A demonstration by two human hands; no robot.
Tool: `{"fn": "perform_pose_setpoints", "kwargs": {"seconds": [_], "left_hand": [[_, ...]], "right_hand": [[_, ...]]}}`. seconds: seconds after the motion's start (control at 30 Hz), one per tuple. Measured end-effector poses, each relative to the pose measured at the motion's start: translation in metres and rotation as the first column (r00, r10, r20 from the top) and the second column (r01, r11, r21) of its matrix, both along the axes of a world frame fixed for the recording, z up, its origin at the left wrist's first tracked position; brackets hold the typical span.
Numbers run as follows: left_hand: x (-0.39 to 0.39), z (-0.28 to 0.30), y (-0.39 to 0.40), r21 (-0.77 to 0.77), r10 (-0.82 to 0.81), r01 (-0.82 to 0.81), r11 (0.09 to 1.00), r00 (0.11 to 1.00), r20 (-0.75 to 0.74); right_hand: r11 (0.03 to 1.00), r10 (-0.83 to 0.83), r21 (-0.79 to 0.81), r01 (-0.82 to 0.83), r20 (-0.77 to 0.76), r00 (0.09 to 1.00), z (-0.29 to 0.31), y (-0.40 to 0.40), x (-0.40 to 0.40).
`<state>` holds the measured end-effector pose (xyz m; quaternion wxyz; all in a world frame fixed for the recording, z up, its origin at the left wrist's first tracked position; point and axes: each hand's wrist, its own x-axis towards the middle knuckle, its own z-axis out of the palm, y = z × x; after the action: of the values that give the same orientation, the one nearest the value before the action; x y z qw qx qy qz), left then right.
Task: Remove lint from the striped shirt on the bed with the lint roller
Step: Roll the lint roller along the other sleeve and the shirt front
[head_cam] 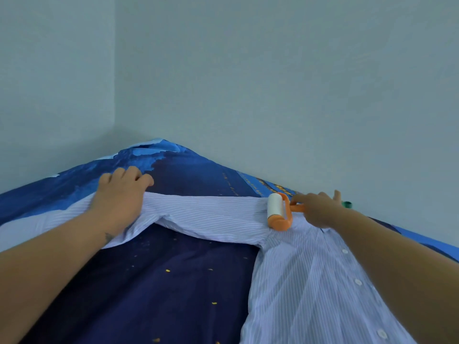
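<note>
A pale blue striped shirt point(298, 276) lies spread on the bed, one sleeve stretched out to the left. My left hand point(121, 197) presses flat on the far end of that sleeve, fingers spread, pinning it down. My right hand point(318, 209) grips the orange handle of the lint roller point(278, 212). Its white sticky drum rests on the shirt near the shoulder, where the sleeve meets the body. A row of white buttons runs down the shirt's front beside my right forearm.
The bed carries a dark blue cover point(161, 269) with small yellow specks and lighter blue patches at the far edge. It sits in a corner between two pale walls point(248, 70). A small green object point(347, 204) lies past my right hand.
</note>
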<state>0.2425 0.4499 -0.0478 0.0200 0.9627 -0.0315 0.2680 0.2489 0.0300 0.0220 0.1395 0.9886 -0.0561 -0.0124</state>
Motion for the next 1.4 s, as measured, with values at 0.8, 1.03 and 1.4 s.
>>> {"fn": "perform_pose_setpoints", "kwargs": {"seconds": [0.8, 1.03, 1.4], "left_hand": [[-0.055, -0.01, 0.022, -0.295, -0.422, 0.35, 0.889, 0.876, -0.232], [-0.077, -0.011, 0.033, -0.35, -0.425, 0.322, 0.88, 0.862, -0.277], [-0.099, -0.002, 0.104, -0.213, 0.334, -0.46, 0.862, 0.832, -0.443]], "right_hand": [[0.891, 0.359, 0.257, -0.373, 0.104, 0.928, -0.005, 0.163, 0.008], [0.966, 0.202, 0.174, -0.19, -0.049, 0.978, 0.029, 0.059, -0.017], [0.945, 0.323, 0.064, -0.32, -0.054, 0.945, -0.005, 0.134, -0.026]]}}
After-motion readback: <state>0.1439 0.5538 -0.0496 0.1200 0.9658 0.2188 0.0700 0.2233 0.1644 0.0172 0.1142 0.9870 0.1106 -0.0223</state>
